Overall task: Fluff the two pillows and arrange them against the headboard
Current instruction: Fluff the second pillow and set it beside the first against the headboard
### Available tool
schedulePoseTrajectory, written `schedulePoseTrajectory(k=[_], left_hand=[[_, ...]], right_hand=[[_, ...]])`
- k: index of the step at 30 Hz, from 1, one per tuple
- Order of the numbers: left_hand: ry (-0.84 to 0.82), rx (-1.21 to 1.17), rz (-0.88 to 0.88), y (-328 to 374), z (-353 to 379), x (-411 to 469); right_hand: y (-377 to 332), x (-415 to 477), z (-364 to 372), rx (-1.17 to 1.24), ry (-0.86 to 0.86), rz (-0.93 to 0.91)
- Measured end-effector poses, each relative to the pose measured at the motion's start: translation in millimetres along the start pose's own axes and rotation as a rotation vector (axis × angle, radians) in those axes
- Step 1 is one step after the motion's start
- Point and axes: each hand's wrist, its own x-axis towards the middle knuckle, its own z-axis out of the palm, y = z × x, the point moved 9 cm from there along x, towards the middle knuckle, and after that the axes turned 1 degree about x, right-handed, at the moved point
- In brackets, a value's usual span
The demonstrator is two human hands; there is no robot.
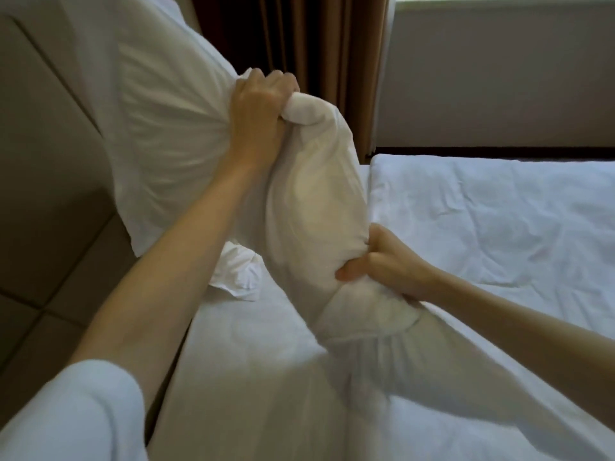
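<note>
We hold a white pillow up off the bed with both hands. Our left hand is clenched on its upper end, fingers curled tight into a bunched fold of the pillowcase. Our right hand is clamped on the lower part, thumb pressed into the front and fingers wrapped behind, so the fabric puckers around the grip. The pillow stands roughly upright between the two hands, bent slightly in the middle, and the loose open end of its case trails down towards us and blurs at the bottom of the view.

A second white pillow leans upright against the padded headboard on the left, just behind and touching the one we hold; our left hand sits right against its edge. We cannot tell how its far end lies, as it runs out of the top of the view.

Below the pillows a small crumpled piece of white cloth lies on the white sheet. To the right, a white duvet covers the bed, wrinkled, its edge folded back short of the headboard. Brown curtains hang behind the bed, beside a pale wall. A white sleeve covers our left upper arm at the bottom left.
</note>
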Motion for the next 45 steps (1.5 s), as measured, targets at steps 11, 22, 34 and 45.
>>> schedulePoseTrajectory(k=[11, 22, 34, 45], left_hand=[[0.025, -0.02, 0.199, 53, -21, -10], [0.037, -0.062, 0.334, 122, -23, 25], [-0.179, -0.101, 0.045, 26, 3, -10], [-0.657, -0.22, -0.398, -162, 14, -109]], right_hand=[[-17, -15, 40, 0.0, -0.124, -0.049], [-11, -37, -3, 0.08, 0.099, -0.125], [-19, 18, 104, 0.243, 0.033, -0.105], [-8, 76, 293, 0.297, -0.266, 0.174]])
